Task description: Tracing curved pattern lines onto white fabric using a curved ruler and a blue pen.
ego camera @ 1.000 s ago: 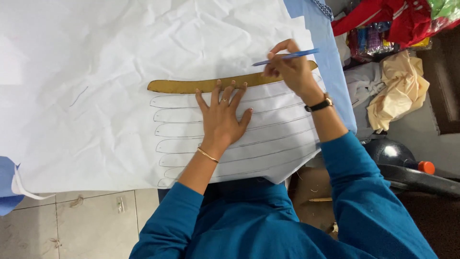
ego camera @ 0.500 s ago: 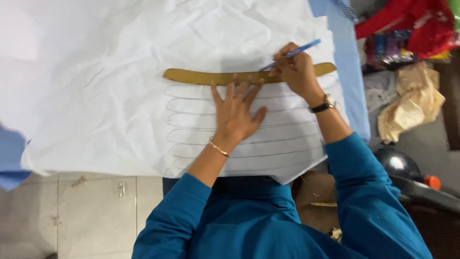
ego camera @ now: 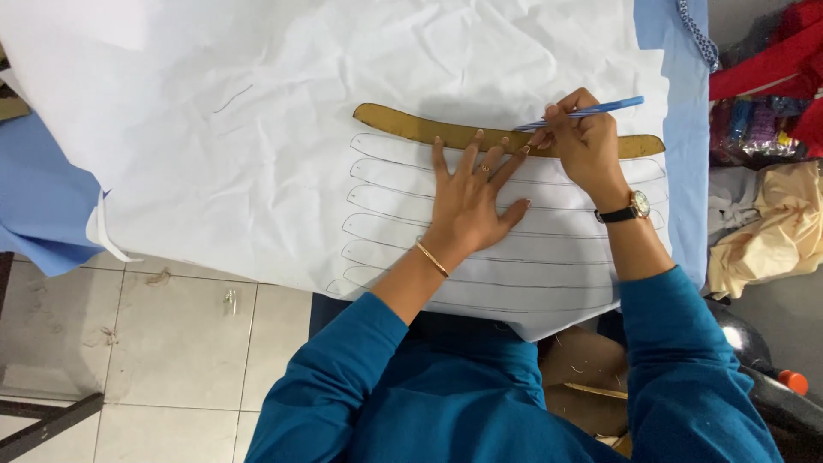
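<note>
Two hands: both work on a large white paper sheet (ego camera: 257, 154) spread over the worktop.
Left hand (ego camera: 470, 201): open and flat, fingers spread, palm pressing the paper, fingertips resting on the lower edge of the curved template.
Right hand (ego camera: 583, 141): closed around a blue pencil (ego camera: 591, 110), its tip seemingly touching the template's upper edge, though the fingers hide the exact contact.
Template (ego camera: 411, 126): a long, gently curved brown strip lying flat on the paper, just above the drawn outlines.
Outlines (ego camera: 386, 201): several matching curved shapes stacked in rows beneath the template, under the left hand.
Worktop: blue cloth (ego camera: 690, 154) shows beyond the paper's right edge.
Wrists: a gold bangle (ego camera: 432, 258) on the left, a watch (ego camera: 633, 207) on the right.
</note>
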